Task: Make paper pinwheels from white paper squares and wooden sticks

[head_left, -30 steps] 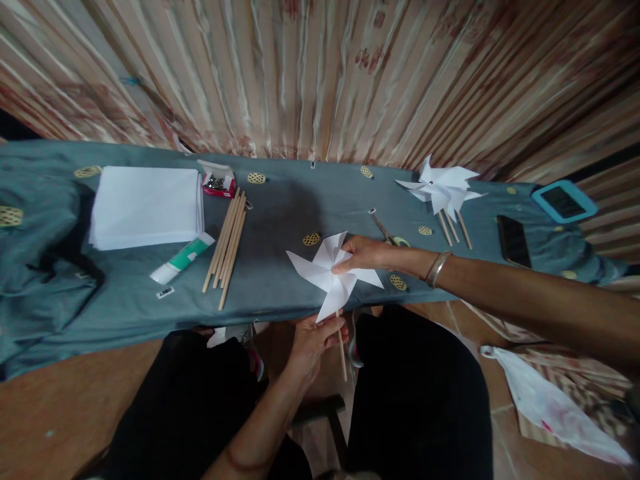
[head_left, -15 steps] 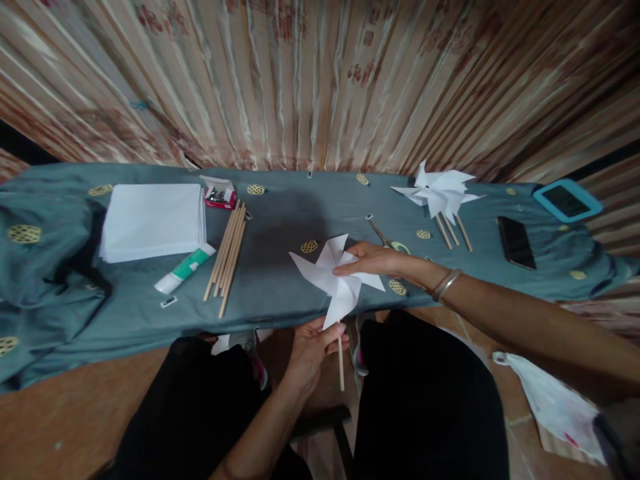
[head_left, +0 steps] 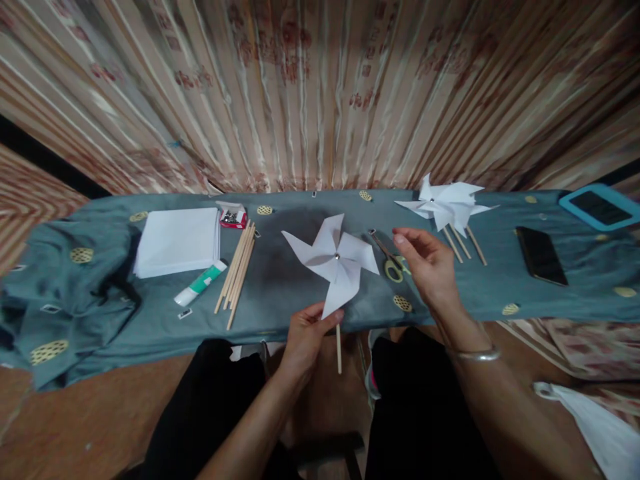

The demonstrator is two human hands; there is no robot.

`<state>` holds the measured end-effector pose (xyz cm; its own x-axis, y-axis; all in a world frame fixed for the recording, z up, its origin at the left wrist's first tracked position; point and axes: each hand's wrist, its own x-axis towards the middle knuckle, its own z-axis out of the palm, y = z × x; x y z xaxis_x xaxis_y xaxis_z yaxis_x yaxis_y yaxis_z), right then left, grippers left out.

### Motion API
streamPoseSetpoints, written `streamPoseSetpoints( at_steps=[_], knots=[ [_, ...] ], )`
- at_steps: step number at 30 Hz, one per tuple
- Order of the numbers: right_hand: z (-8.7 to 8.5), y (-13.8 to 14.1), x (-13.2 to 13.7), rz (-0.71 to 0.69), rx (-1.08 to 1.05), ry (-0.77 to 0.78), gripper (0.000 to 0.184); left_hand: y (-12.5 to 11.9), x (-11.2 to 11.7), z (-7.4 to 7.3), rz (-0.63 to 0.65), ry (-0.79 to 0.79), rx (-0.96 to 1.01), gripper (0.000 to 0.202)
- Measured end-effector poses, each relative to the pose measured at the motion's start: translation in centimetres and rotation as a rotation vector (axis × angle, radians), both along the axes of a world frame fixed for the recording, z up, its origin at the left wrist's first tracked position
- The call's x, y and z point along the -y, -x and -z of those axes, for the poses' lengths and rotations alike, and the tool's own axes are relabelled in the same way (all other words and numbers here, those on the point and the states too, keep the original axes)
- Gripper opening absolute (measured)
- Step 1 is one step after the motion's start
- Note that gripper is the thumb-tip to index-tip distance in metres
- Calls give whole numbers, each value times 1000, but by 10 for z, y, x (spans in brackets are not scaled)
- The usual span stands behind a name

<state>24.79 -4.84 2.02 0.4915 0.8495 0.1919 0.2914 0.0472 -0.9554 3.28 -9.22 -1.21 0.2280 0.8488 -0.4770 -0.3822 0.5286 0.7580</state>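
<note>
A white paper pinwheel (head_left: 336, 259) stands over the front middle of the table, a silver pin at its centre and its blades spread. My left hand (head_left: 307, 337) is closed around its wooden stick, just under the lowest blade; the stick's end pokes out below the fingers. To the right of the blades, my right hand (head_left: 431, 267) is in the air with nothing in it, fingers loosely curved and thumb apart from the palm. Scissors (head_left: 393, 265) with pale green handles lie on the cloth beside that hand, partly behind it.
Left on the cloth (head_left: 280, 300) are stacked white paper (head_left: 179, 241), a red box of pins (head_left: 233, 216), a green-and-white tube (head_left: 201, 283) and several wooden sticks (head_left: 238, 270). Finished pinwheels (head_left: 453, 201), a black phone (head_left: 541, 255) and a blue-framed tablet (head_left: 603, 205) lie right. A curtain (head_left: 320, 93) hangs behind.
My right hand has let go of the pinwheel's blades and moved right, uncovering the pin in the middle. My left hand keeps its hold on the stick. The view has shifted slightly.
</note>
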Motion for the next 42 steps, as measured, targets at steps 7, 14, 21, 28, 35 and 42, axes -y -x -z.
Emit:
streamPoseSetpoints(
  at_steps=[7,14,21,28,35,42],
  knots=[
    [14,41,35,-383,36,174,28,-17,-58,-28,-141,-240,-38,27],
    [32,81,32,-585,-110,274,15,-25,-73,-21,-188,-232,-4,33],
    [42,81,24,-561,-104,242,16,-14,-68,-21,-89,-194,-79,29],
    [28,73,20,-579,97,227,19,-16,-67,-18,-75,-187,-148,29],
    [13,15,-1,-94,223,67,41,-14,-67,-18,-38,-235,-208,25],
    [15,1,-11,-157,80,-31,61,-18,-60,-17,54,-198,-219,28]
  ],
)
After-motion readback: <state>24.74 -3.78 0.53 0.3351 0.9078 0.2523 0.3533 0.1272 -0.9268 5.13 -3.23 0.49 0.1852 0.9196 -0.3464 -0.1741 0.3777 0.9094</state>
